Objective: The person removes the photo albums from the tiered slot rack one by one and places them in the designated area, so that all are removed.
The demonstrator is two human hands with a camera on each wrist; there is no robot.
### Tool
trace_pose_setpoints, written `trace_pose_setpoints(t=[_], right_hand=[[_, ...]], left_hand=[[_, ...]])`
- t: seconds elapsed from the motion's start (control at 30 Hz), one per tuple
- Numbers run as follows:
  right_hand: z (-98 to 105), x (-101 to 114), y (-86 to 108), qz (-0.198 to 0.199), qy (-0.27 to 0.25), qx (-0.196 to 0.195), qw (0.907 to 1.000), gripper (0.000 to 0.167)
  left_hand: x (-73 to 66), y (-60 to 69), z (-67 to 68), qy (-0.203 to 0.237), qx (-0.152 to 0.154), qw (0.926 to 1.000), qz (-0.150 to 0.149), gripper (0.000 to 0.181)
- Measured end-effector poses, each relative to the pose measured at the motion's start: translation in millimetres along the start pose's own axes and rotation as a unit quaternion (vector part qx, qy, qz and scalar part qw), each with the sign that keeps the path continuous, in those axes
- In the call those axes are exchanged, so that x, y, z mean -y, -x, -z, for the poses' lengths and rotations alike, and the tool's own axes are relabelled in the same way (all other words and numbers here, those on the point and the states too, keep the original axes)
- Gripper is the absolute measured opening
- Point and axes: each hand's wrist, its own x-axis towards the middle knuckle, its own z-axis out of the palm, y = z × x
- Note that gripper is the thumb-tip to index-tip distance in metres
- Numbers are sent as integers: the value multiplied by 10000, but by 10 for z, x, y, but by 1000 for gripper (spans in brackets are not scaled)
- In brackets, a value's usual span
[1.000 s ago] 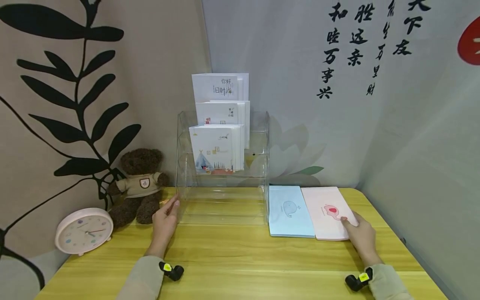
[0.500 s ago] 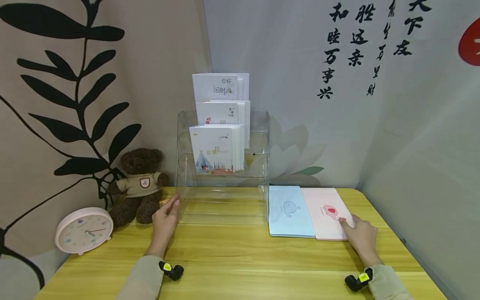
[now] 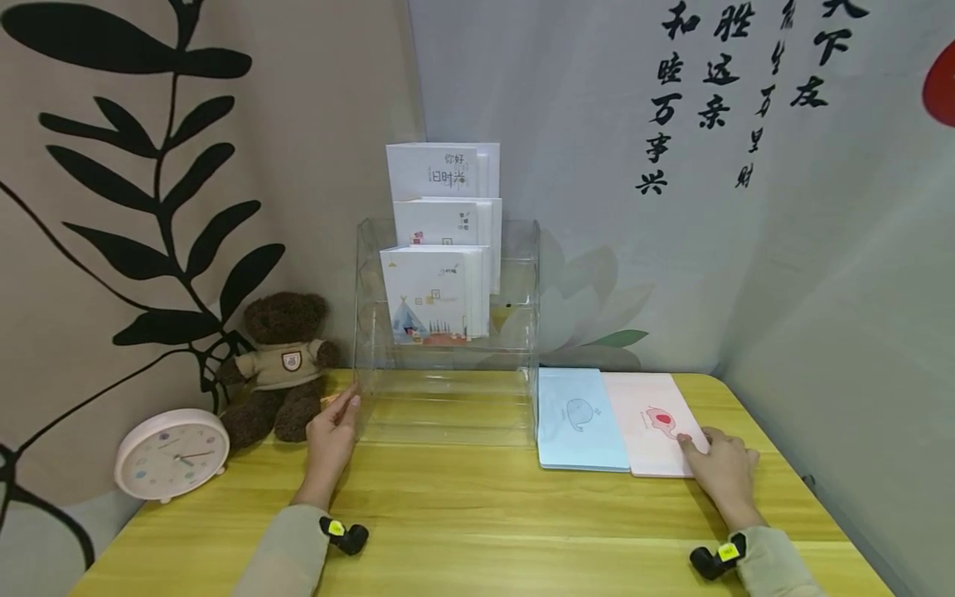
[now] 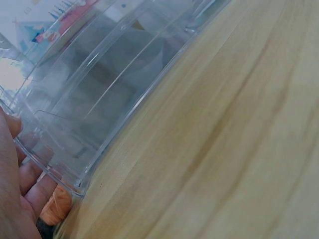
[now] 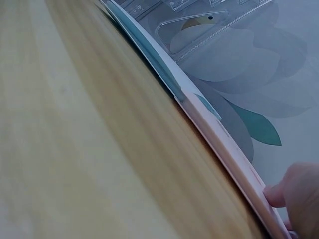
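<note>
A clear tiered rack (image 3: 448, 435) stands at the table's back, with white cards (image 3: 425, 298) in its upper tiers. My left hand (image 3: 330, 448) is at its lower left side; in the left wrist view the thumb of that hand (image 4: 12, 174) lies over the rack's edge (image 4: 50, 174), with fingers showing through the plastic. Right of the rack, a blue booklet (image 3: 578, 444) and a pink booklet (image 3: 645, 394) lie side by side. My right hand (image 3: 724, 473) grips the pink booklet's right edge, thumb on top; its other fingertips are hidden.
A brown teddy bear (image 3: 287, 373) sits left of the rack, close to my left hand. Farther left stands a round pink-rimmed clock (image 3: 173, 456). Printed cloths (image 3: 597, 124) hang behind the wooden table (image 3: 507, 522).
The head view has shifted slightly. My right thumb has slid a little outward across the pink booklet since the first frame. The left hand has kept its place at the rack.
</note>
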Motion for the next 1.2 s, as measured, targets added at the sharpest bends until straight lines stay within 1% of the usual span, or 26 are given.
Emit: trace_pose_setpoints(t=[0.27,0.5,0.7,0.77,0.83,0.9,1.0,1.07,1.2], right_hand=[[1,-13,-5,-17,-59,61,10000,59],[3,-22,-3,-84,-191,36,9998,58],[3,1,-13,-100,-339,-127,9993,61],[0,20,-18,-2,-463,-196,9987,61],[0,43,-22,252,-535,-202,9980,60],[2,66,-21,551,-497,-67,9972,61],[9,90,-10,886,-278,286,9953,63],[13,100,3,938,-164,499,9942,65],[10,101,11,945,-245,616,9933,66]], left_hand=[[-7,-5,-4,-25,0,10000,-2,46],[-10,2,-11,-51,-13,10000,-8,45],[-12,4,-8,-51,-20,10000,-48,44],[-9,4,-7,-22,-15,10000,-38,44],[-7,3,-7,-6,-7,10000,-19,44],[-5,2,-3,1,-3,10000,10,45],[-3,-4,3,-10,-16,10000,30,45],[-1,-6,7,-12,-19,10000,38,45],[-7,-5,8,-38,-25,10000,54,45]])
